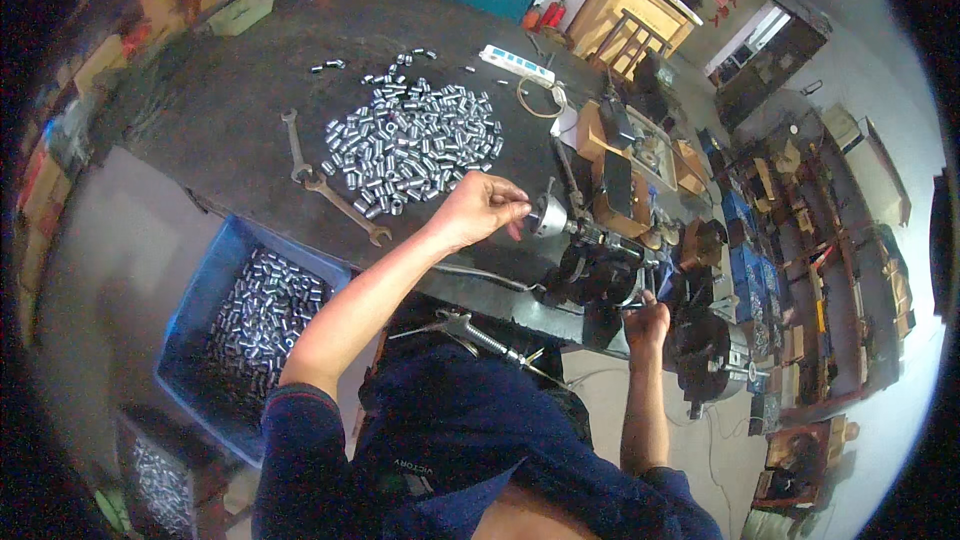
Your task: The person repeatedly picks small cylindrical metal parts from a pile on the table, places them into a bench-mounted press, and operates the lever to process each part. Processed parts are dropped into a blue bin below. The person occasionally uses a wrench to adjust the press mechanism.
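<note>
My left hand (485, 210) is closed in a pinch at the front of a round metal chuck (549, 216) on a small bench machine (590, 265). Whatever sits between its fingertips is too small or hidden to name. Lower right, my right hand (647, 324) is closed round a metal lever (640, 290) on the machine's near side. Beyond my left hand, a wide pile of short shiny metal sleeves (415, 145) lies on the dark table (240, 90). Two open-end wrenches (345, 203) lie end to end between the pile and the table's near edge.
A blue bin (190, 340) full of similar metal pieces stands left of my forearm. A white power strip (517, 64) and small boxes (615, 180) sit at the table's far right. Shelves (820, 270) with parts line the right wall. A spring-handled tool (470, 333) hangs near my lap.
</note>
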Action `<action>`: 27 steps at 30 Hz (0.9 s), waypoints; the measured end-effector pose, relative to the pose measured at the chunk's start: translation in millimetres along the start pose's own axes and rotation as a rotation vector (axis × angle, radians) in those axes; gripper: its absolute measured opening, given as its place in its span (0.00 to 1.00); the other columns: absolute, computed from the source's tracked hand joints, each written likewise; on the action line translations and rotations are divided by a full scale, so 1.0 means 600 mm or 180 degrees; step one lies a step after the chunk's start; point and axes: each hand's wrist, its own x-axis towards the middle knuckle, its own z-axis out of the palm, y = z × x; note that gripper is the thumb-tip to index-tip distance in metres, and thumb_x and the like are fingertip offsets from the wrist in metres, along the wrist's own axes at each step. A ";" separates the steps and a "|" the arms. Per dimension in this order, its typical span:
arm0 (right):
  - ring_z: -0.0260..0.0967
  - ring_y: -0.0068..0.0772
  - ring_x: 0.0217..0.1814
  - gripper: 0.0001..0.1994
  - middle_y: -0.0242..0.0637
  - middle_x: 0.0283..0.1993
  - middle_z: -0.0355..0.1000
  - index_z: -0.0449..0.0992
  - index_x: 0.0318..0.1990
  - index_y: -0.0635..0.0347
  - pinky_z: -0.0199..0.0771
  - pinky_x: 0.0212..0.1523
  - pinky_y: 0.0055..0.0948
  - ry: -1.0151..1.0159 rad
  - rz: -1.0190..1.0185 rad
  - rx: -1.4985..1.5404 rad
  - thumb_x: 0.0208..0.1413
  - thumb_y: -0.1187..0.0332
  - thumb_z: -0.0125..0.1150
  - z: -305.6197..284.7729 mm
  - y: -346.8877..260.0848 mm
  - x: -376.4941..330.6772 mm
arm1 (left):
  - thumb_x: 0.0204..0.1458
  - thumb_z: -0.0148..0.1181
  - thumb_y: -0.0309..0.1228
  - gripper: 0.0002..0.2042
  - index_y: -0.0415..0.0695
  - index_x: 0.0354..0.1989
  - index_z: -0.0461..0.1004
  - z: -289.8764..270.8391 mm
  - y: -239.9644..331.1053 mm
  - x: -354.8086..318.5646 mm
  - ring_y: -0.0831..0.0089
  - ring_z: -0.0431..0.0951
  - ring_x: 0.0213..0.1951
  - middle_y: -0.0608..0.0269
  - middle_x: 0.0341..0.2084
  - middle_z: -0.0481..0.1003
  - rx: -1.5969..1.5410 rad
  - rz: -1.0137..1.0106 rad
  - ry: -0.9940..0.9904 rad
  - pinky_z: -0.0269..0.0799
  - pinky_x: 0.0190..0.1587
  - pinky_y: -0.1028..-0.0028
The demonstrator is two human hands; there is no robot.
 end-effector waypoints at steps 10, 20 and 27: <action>0.44 0.16 0.13 0.05 0.25 0.18 0.55 0.66 0.25 0.63 0.43 0.13 0.16 0.0142 -0.0401 0.0247 0.39 0.72 0.46 0.056 0.000 -0.038 | 0.43 0.53 0.17 0.06 0.33 0.31 0.70 0.000 0.000 0.007 0.77 0.74 0.25 0.59 0.23 0.73 0.0082 0.0163 -0.0057 0.70 0.30 0.79; 0.42 0.15 0.11 0.11 0.25 0.12 0.48 0.60 0.20 0.58 0.40 0.10 0.17 -0.0925 -0.0714 -0.0026 0.48 0.62 0.41 0.089 -0.098 -0.043 | 0.52 0.47 0.33 0.13 0.37 0.21 0.68 0.017 0.007 0.005 0.78 0.71 0.18 0.64 0.13 0.69 0.1434 -0.0234 0.0034 0.66 0.23 0.79; 0.45 0.17 0.14 0.10 0.28 0.18 0.57 0.67 0.27 0.62 0.43 0.11 0.16 -0.0495 -0.1006 0.0310 0.49 0.65 0.41 0.141 -0.092 0.101 | 0.53 0.44 0.38 0.19 0.36 0.16 0.65 0.038 -0.011 0.002 0.66 0.63 0.10 0.54 0.07 0.62 0.2435 0.0455 0.0865 0.56 0.16 0.68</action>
